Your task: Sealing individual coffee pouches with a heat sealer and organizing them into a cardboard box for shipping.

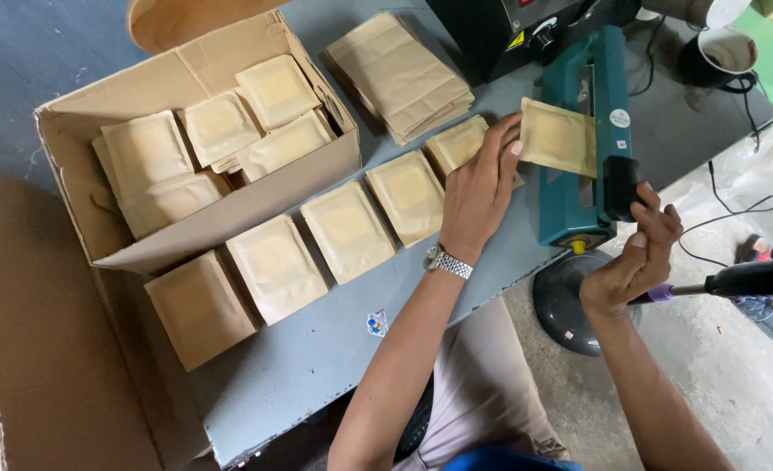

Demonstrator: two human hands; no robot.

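Flat square brown paper pouch (pixel 557 137) pinched by left hand (pixel 481 194), fed across teal metal heat sealer (pixel 578 131) at bench's right edge; black sealer handle (pixel 620 186) gripped by right hand (pixel 635 257).

Counts of items on the bench (pixel 317 349).
Five filled brown pouches (pixel 347 228) are laid in a row; one pouch (pixel 557 137) is held at one teal heat sealer (pixel 578 174); one cardboard box (pixel 229 209) and one stack of empty bags (pixel 400 74) are seen.
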